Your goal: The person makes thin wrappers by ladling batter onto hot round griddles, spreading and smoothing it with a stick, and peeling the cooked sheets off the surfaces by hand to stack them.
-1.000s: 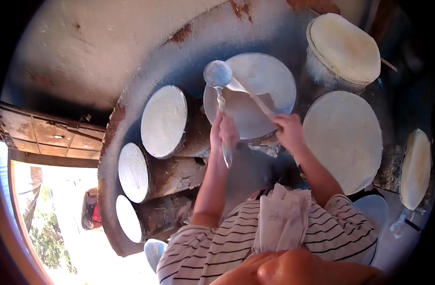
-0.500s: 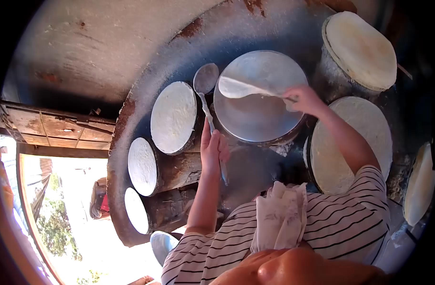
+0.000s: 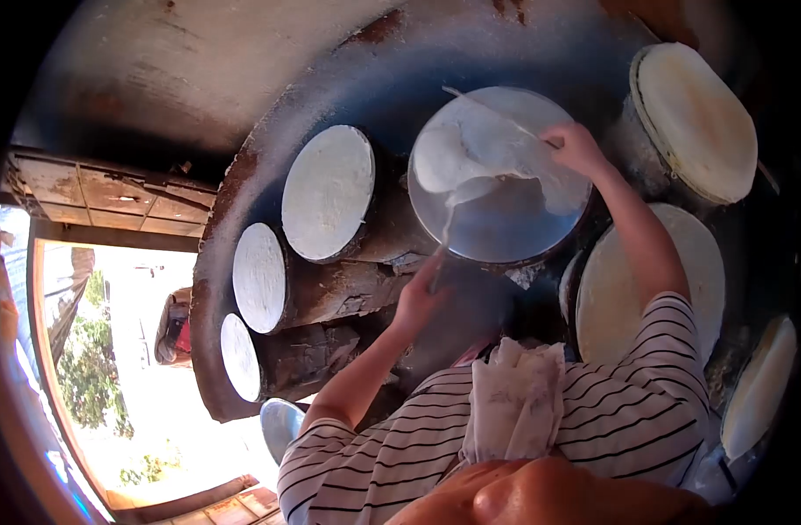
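My left hand (image 3: 421,302) is closed round the handle of a metal ladle (image 3: 472,190), whose bowl rests over the lower edge of white batter (image 3: 449,157). The batter lies on a round hot plate (image 3: 541,232), covering its upper and left parts. Bare, shiny metal shows on the lower right. My right hand (image 3: 579,150), closed, grips one end of a long thin spreader (image 3: 497,111) that slants across the top of the plate. Its blade is seen nearly edge-on, and whether it touches the batter I cannot tell.
Round plates bearing white sheets stand around, including one at left (image 3: 329,192), one at lower left (image 3: 260,278) and one at right (image 3: 650,280). A pale flatbread (image 3: 696,122) lies on a drum at upper right. A metal bowl (image 3: 281,429) sits by my left elbow.
White batter now lies on the plate, which was nearly bare. The ladle has moved right from beside the plate to over it. The spreader's far end has swung upward.
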Available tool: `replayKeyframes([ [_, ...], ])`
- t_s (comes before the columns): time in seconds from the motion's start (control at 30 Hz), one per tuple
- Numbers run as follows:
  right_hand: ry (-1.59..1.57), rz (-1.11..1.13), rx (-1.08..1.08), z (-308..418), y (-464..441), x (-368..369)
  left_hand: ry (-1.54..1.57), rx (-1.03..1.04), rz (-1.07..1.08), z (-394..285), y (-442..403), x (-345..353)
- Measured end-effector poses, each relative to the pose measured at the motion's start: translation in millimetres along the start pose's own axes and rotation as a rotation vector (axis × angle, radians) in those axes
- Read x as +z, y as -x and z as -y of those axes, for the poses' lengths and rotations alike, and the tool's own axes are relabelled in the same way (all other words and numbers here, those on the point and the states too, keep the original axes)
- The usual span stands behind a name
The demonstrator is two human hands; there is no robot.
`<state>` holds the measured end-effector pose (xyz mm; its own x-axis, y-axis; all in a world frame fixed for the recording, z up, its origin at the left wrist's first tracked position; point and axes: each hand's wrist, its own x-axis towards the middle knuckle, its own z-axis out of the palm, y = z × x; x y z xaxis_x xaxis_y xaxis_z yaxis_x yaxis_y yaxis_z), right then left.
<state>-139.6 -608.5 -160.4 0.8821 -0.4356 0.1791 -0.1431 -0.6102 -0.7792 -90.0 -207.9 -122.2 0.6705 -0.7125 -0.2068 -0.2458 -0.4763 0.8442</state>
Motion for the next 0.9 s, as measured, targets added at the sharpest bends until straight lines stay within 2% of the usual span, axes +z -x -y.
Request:
replayKeyframes([
  [0.07, 0.052, 0.178, -0.209, 8, -10, 24, -0.1, -0.146, 0.067, -12, -7, 8],
  [0.1, -0.028, 0.259, -0.173, 18, -2, 28, 0.034, -0.081, 0.111, -7, -4, 7],
  [0.13, -0.03, 0.271, -0.244, 15, 9, 25, -0.022, -0.147, 0.126, -5, 5, 6],
  [0.2, -0.068, 0.406, -0.13, 18, 30, -4, -0.082, -0.054, 0.099, -5, 34, -3],
  [0.27, -0.103, 0.451, -0.051, -4, 20, -21, 0.042, -0.103, 0.118, 2, 37, -11],
  [0.3, -0.088, 0.351, -0.008, -11, 11, -10, 0.092, -0.119, 0.132, 5, 37, -14],
  [0.4, -0.116, 0.27, -0.243, -1, -3, 15, -0.012, -0.099, 0.109, 5, 24, -11],
  [0.5, -0.111, 0.477, -0.072, 7, 35, -29, 0.111, 0.007, -0.073, 35, 51, -21],
  [0.53, -0.09, 0.543, -0.022, 2, 48, -43, 0.155, -0.138, -0.07, 22, 52, -28],
  [0.6, -0.128, 0.531, 0.189, -15, 58, -50, 0.219, -0.35, -0.067, -12, 37, -47],
  [0.63, -0.044, 0.43, 0.241, -9, 57, -33, 0.238, -0.427, -0.067, -18, 32, -50],
  [0.7, -0.137, 0.332, -0.029, 7, 76, 0, 0.244, -0.368, -0.075, 1, 4, -30],
  [0.73, -0.151, 0.26, -0.184, 11, 78, -2, 0.222, -0.213, -0.09, 22, -4, -26],
  [0.77, -0.096, 0.284, -0.182, 20, 96, -11, 0.205, -0.067, -0.102, 54, 4, -23],
  [0.8, -0.126, 0.294, -0.162, 19, 113, -22, 0.256, -0.069, -0.097, 36, 8, -22],
  [0.87, -0.244, 0.15, -0.006, -6, 144, -27, 0.356, -0.075, -0.089, 2, 18, -20],
  [0.9, -0.163, -0.025, 0.037, -10, 149, -14, 0.325, -0.182, -0.052, -12, 16, -25],
])
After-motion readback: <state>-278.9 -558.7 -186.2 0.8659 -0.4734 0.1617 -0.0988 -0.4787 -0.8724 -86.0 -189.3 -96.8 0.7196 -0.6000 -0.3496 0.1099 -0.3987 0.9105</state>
